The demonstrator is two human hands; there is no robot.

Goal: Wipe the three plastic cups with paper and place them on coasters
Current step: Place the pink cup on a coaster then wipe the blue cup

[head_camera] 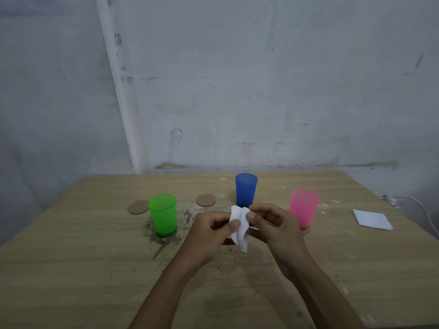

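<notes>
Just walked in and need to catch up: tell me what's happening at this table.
A person is holding a crumpled white paper over the wooden table, pinched between the left hand and the right hand. No cup is picked up yet. The green cup, blue cup and pink cup stand upside down on the table. Two round cardboard coasters lie bare, and a folded white sheet sits at the right.

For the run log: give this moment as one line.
hands: left hand and right hand pinch paper | cups: green, blue, pink upside down | coasters: two bare
</notes>
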